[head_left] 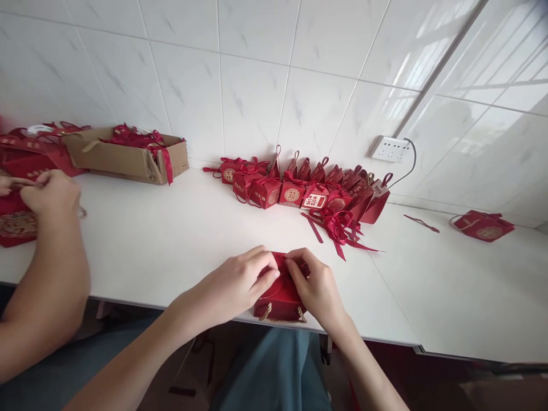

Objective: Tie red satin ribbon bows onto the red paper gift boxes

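1 rope-handled red box [286, 292] sits at the front edge of the desk [149, 240]. The left hand [240, 279] and right hand [317, 288] have fingers pinched on its top; the exact part gripped is hidden. Beyond lie loose ribbons [336, 228], then grouped decorated boxes [293, 195] near the rear edge.

2 hands [246, 279] on 1 rope-handled box [278, 297] — 1 cardboard carton [117, 162], 1 wall socket [390, 149], 1 far-right box [483, 226]
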`<state>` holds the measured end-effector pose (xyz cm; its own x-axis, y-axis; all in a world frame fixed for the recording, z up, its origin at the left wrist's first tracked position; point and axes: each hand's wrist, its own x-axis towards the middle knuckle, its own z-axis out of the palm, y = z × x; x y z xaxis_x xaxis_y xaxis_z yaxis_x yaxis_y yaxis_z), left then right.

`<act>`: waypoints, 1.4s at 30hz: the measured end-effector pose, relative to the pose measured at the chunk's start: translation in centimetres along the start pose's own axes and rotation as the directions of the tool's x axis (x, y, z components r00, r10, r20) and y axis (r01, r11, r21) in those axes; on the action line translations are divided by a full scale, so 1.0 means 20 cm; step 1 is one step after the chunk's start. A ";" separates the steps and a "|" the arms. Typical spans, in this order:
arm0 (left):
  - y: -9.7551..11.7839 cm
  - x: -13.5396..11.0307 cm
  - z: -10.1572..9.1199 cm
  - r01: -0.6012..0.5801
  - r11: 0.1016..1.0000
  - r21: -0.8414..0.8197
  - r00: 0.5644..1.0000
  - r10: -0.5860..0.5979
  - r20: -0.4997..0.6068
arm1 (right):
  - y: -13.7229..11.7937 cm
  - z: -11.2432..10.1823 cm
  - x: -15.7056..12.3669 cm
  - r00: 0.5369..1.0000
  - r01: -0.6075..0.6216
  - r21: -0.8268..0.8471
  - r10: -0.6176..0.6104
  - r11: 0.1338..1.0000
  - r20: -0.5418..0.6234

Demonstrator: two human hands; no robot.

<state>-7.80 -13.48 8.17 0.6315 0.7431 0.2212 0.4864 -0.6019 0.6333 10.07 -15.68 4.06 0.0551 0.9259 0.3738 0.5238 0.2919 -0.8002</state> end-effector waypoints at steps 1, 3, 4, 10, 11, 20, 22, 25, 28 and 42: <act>0.00 0.00 0.00 0.039 0.999 -0.017 0.998 -0.038 0.042 | 0.01 -0.01 -0.01 1.000 -0.020 0.047 0.021 0.999 -0.016; -0.01 -0.02 0.00 0.138 0.988 -0.065 0.985 -0.130 0.111 | 0.03 -0.03 -0.02 0.997 -0.072 0.172 0.078 0.982 -0.029; -0.02 -0.02 0.00 0.186 0.978 -0.094 0.976 -0.173 0.133 | 0.04 -0.05 -0.02 0.994 -0.096 0.238 0.106 0.967 -0.029; -0.14 -0.01 -0.02 0.358 0.891 -0.279 0.926 -0.300 0.229 | 0.06 -0.16 -0.05 0.977 -0.206 0.357 0.214 0.911 0.016; -0.16 0.01 -0.02 0.367 0.876 -0.314 0.918 -0.287 0.273 | 0.07 -0.18 -0.05 0.972 -0.229 0.345 0.231 0.910 0.038; -0.25 0.06 0.01 0.357 0.741 -0.569 0.867 -0.036 0.497 | 0.18 -0.35 -0.09 0.862 -0.406 0.172 0.314 0.898 0.398; -0.25 0.07 0.03 0.392 0.696 -0.601 0.840 -0.005 0.542 | 0.17 -0.34 -0.07 0.837 -0.413 0.199 0.284 0.889 0.468; -0.24 0.09 0.06 0.407 0.675 -0.615 0.815 0.034 0.578 | 0.16 -0.31 -0.03 0.838 -0.411 0.192 0.287 0.891 0.464; -0.23 0.11 0.08 0.398 0.671 -0.626 0.821 0.043 0.569 | 0.17 -0.31 -0.02 0.855 -0.402 0.201 0.288 0.893 0.432; -0.31 0.12 0.22 0.347 0.574 -0.741 0.878 0.078 0.472 | 0.32 -0.45 -0.05 0.766 -0.501 0.307 0.248 0.809 0.593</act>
<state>-6.57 -9.25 1.57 0.8774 0.4677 -0.1064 0.0512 0.1292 0.9903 20.99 -16.95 2.75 -0.3318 0.9239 -0.1907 0.1351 -0.1535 -0.9789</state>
